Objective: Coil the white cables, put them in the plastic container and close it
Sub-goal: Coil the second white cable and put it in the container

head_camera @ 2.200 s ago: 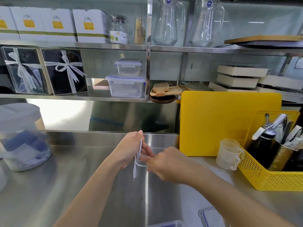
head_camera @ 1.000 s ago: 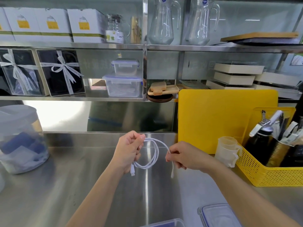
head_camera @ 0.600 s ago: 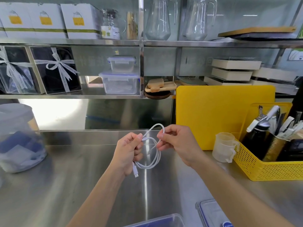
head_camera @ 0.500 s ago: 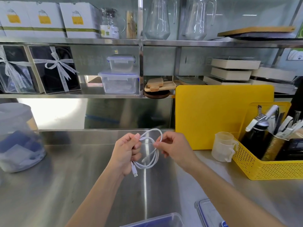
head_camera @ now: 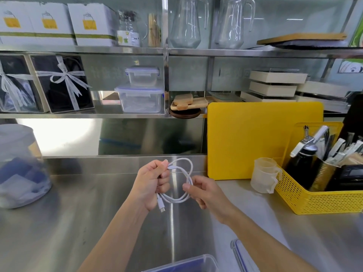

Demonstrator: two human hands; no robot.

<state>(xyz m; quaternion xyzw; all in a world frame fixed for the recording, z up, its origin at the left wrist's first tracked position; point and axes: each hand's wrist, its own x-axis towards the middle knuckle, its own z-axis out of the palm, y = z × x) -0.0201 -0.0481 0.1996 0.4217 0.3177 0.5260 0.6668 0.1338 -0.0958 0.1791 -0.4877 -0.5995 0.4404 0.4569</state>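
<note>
Head view: your left hand (head_camera: 151, 185) is fisted around the gathered loops of the white cable (head_camera: 184, 180), fingers closed tight on the bundle, one plug end hanging just below them and the other poking out at the top of the fist. That fist is the anchor, so the turns stay stacked. Your right hand (head_camera: 204, 190) pinches the loop's far side between thumb and forefinger, other fingers loosely curled; judging by the grip, you hold it there to set the loop's size and keep it from springing open.

Coil hangs in the air between both sets of fingers, above the steel counter (head_camera: 59, 222), touching nothing else.

Plastic container (head_camera: 186, 265): open, only its rim showing, well below your fingers at the near edge. Lid (head_camera: 238, 256) lies off, beside it, under your right forearm.

Judgement: coiling nearly finished; drop-in and closing remain. Loops look springy, so release them low inside the container.
</note>
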